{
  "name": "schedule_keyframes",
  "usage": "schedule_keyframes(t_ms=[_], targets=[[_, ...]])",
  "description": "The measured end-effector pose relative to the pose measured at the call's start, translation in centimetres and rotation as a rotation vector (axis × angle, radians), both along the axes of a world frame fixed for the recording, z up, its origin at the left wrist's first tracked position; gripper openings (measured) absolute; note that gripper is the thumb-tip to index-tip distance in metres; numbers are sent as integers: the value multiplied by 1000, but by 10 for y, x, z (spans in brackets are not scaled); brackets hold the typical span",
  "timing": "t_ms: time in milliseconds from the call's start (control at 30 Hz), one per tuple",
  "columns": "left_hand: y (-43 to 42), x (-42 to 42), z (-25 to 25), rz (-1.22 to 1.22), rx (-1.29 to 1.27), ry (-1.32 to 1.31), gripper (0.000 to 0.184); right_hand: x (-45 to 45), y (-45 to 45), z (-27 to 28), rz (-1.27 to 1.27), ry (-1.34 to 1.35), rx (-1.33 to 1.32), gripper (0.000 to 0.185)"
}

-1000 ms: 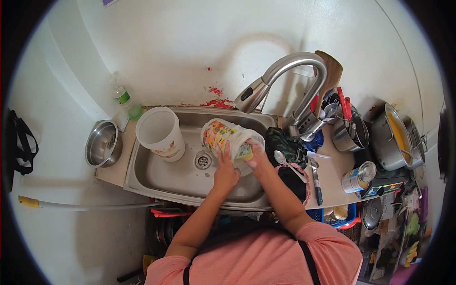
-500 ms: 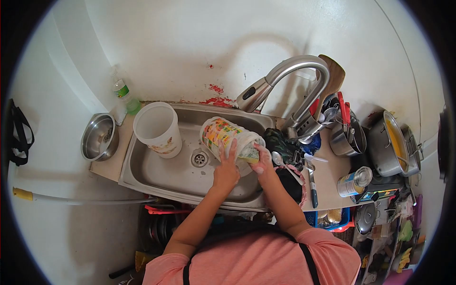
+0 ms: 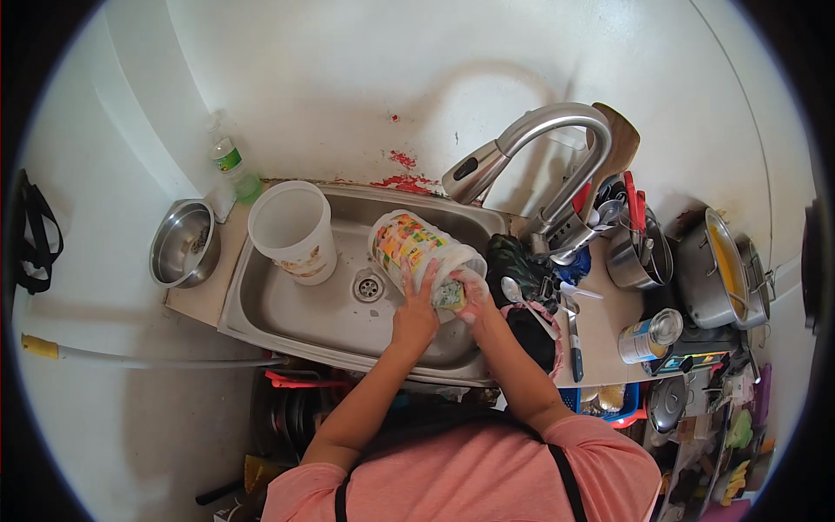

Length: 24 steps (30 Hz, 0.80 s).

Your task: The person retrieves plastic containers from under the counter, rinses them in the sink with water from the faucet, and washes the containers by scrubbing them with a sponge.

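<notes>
A white plastic tub with a colourful fruit-pattern label lies on its side in the steel sink, its mouth turned toward the right. My left hand steadies it, fingers spread along its side near the rim. At the mouth, my right hand has suds on it and grips a yellow-green sponge, pressed against the rim. The fingertips of that hand are partly hidden by the sponge and tub. Left of the drain, a second white tub stands upright.
A curved faucet arches over the sink's right end. On the right counter are a spoon, a knife, a can and pots. A steel bowl and a green-labelled bottle stand left.
My right hand and the sponge have shifted slightly down and left along the tub's rim. My left hand keeps its place on the tub. The whole view has moved a little.
</notes>
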<state>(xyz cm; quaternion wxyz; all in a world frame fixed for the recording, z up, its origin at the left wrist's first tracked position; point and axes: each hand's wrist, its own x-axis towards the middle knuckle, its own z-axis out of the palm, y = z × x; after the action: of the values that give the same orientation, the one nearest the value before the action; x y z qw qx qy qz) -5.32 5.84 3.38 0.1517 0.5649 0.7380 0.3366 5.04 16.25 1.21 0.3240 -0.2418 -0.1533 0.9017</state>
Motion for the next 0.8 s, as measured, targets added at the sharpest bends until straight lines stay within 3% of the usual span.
schedule_keyframes(t_ms=[200, 400, 533, 700, 800], targets=[[-3, -5, 7, 1, -23, 3, 84, 5, 7, -2, -111, 137, -190, 46], [-3, -9, 9, 6, -41, -33, 86, -1, -3, 12, 30, 46, 66, 47], [-2, -6, 3, 7, 61, 7, 84, 1, 8, 5, -8, 81, 6, 48], [-1, -3, -1, -1, 9, -41, 86, -2, 9, -6, -27, 168, 1, 48], [-2, -2, -1, -2, 26, -54, 85, -1, 8, -11, 65, 225, -6, 49]])
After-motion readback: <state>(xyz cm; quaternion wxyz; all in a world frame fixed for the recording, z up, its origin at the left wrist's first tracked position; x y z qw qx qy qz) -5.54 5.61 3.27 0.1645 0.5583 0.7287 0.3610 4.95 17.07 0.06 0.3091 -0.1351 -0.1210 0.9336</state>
